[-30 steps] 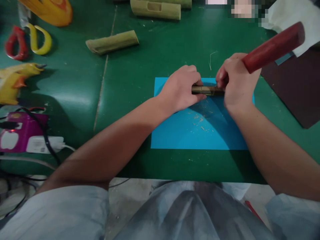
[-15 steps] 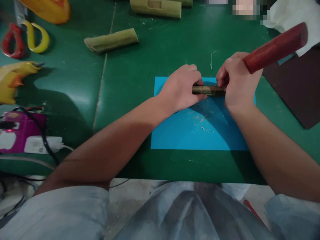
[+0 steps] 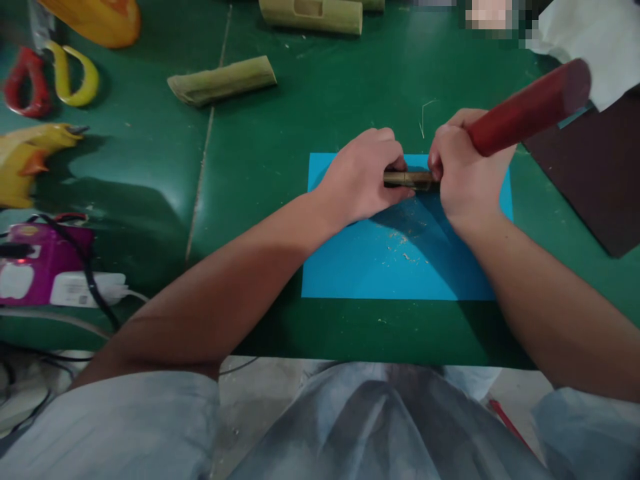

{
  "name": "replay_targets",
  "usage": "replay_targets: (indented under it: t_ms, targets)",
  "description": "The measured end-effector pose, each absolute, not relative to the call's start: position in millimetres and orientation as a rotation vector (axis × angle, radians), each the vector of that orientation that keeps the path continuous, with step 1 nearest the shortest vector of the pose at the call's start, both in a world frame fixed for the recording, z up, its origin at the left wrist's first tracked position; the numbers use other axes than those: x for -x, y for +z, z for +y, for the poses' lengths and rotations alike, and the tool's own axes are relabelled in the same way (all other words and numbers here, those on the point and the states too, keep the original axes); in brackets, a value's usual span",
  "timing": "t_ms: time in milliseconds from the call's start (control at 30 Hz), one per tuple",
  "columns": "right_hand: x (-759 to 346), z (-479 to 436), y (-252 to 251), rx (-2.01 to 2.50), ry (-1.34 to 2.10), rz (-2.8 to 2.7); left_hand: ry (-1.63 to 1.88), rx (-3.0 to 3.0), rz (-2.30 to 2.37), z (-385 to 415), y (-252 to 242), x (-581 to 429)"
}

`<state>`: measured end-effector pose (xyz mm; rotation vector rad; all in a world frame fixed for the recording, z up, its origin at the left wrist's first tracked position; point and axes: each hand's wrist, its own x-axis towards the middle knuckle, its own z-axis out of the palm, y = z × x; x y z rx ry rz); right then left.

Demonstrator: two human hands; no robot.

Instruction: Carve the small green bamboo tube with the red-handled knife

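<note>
My left hand (image 3: 367, 172) is closed around a thin brown bamboo stick (image 3: 409, 179), pressing it down over a blue sheet (image 3: 360, 267). At the stick's right end, my right hand (image 3: 467, 167) is wrapped round a tool with a thick red handle (image 3: 533, 107). The handle slants up to the right out of my fist. Its working end is hidden by my fingers, so its kind cannot be told. Small pale shavings (image 3: 406, 257) lie on the blue sheet, just below the stick.
On the green table (image 3: 270, 167) lie a cut bamboo piece (image 3: 225, 81) and a notched bamboo tube (image 3: 313, 17). Scissors (image 3: 73, 77), a yellow glue gun (image 3: 30, 157) and a purple power block (image 3: 45, 260) with cables are at left. A dark board (image 3: 595, 173) lies at right.
My right hand has shifted a little left along the bamboo stick, and the red handle has moved left and down with it. My left hand has stayed in place.
</note>
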<state>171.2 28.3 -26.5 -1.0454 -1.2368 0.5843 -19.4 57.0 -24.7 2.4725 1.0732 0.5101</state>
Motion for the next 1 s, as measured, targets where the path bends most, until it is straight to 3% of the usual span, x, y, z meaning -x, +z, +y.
replay_targets:
  t_ms: [1000]
  targets:
    - [-167.4,25.9,-15.9,1.042,0.693,-1.143,0.577,-2.413,1.098,56.3,-27.0,19.2]
